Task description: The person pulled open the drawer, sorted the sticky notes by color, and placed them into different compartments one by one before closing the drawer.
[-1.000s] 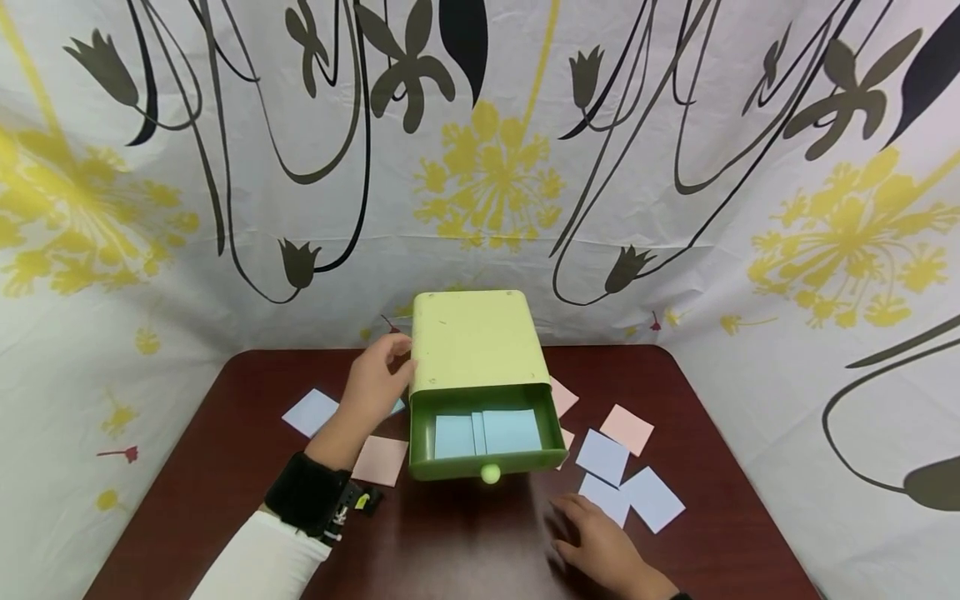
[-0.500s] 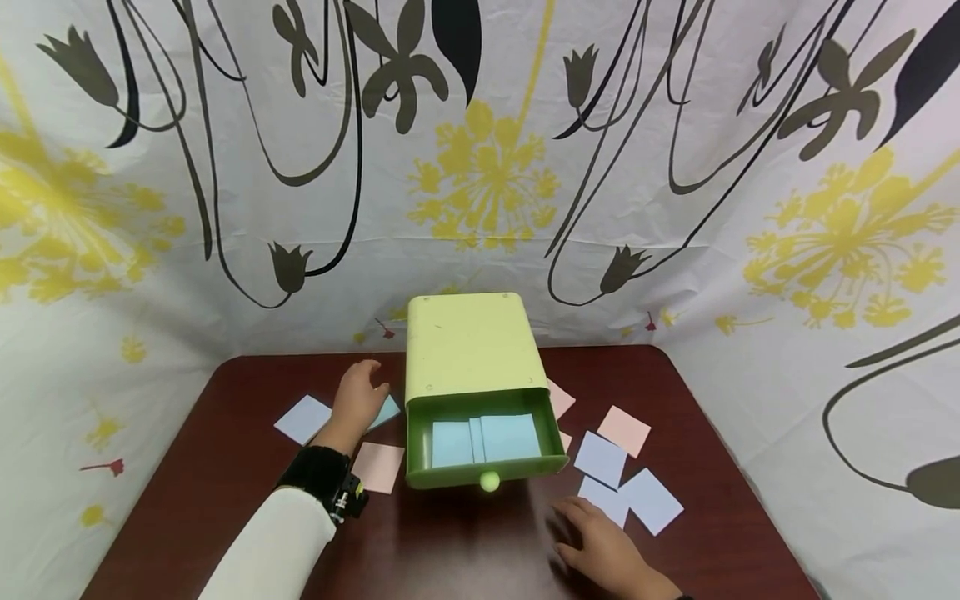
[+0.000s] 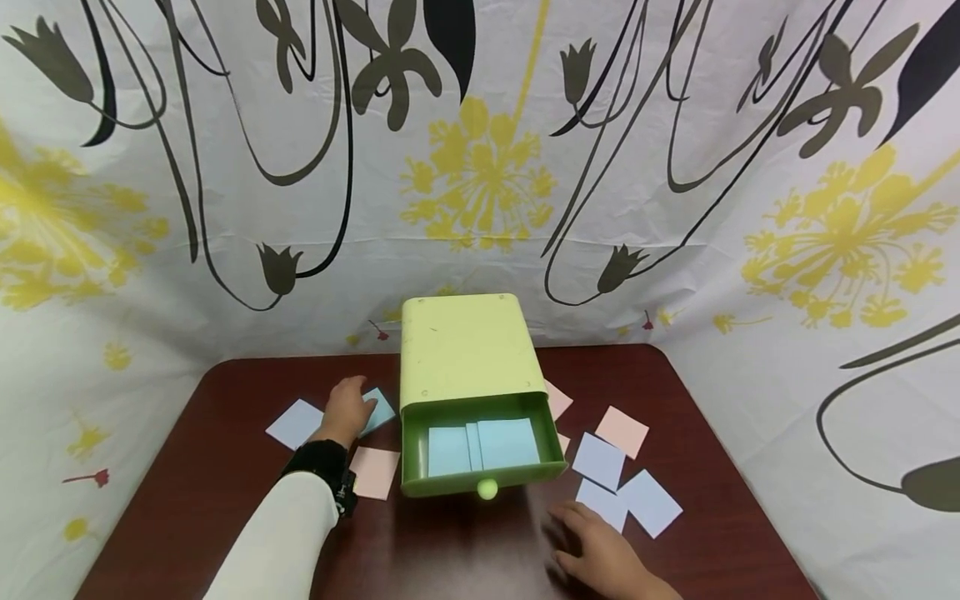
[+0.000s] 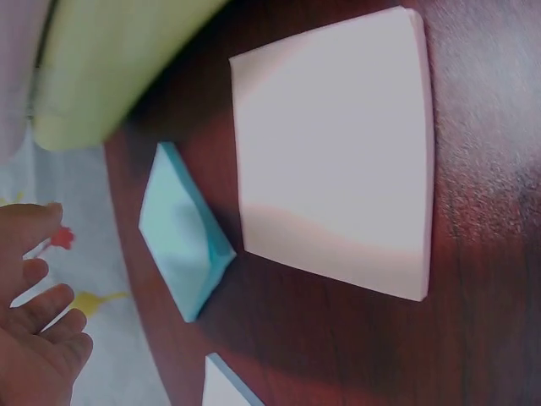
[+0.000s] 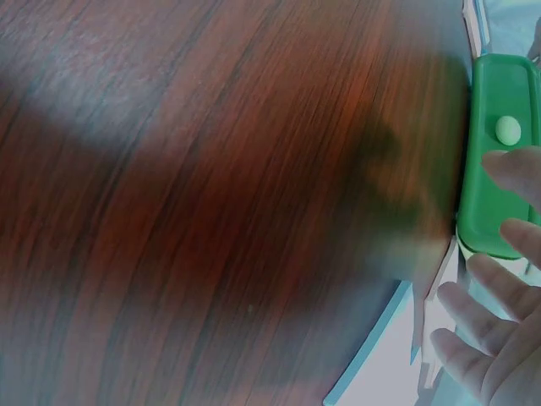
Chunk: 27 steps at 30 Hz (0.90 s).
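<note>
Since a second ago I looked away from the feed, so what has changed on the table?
The left hand let go of the drawer box and moved left and down onto the teal note beside it. The right hand stayed flat on the table, and the drawer stayed open with blue notes inside.

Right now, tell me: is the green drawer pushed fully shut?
No. In the head view the green drawer stands pulled out of the pale green box, with blue notes lying exposed inside it.
</note>
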### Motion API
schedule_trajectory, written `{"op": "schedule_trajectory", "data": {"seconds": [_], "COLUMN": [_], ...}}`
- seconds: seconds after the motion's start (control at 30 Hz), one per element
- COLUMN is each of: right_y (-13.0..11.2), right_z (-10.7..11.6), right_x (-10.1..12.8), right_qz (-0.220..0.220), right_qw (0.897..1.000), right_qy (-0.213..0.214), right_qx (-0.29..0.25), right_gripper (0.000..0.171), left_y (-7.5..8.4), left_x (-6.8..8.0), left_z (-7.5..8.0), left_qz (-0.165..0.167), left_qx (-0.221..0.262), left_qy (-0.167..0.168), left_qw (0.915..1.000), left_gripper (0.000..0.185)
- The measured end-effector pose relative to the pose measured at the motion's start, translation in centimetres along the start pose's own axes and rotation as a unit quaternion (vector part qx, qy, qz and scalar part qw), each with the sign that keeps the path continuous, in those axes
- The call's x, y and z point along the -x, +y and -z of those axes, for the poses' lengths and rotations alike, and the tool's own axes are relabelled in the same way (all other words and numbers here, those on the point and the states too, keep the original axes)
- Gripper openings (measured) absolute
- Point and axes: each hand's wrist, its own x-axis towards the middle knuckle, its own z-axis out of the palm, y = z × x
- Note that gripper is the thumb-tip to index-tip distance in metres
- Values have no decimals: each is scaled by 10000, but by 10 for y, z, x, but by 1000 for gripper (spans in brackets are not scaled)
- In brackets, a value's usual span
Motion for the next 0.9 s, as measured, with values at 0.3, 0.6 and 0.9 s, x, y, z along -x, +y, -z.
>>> {"op": "schedule_trajectory", "data": {"seconds": [0.3,0.6,0.9], "right_y": [-13,-31,-46], "right_z": [-6,-10,-17], "right_x": [-10,-22,-32], "right_qz": [545,681,1543], "right_qw": [9982,9975,9879], "right_qy": [250,-149,-26], "right_qx": [78,-85,174], "right_gripper": [51,51,49], "left_y": [-8,-13,-22], "left_x": [-2,-4,-9], "left_z": [-10,-18,-26], "left_qz": [62,99,15], "left_qx": [-70,-237,-435], "left_qy": [-56,-296,-535], "left_qw": [9999,9992,9976], "left_gripper": [55,59,66]}}
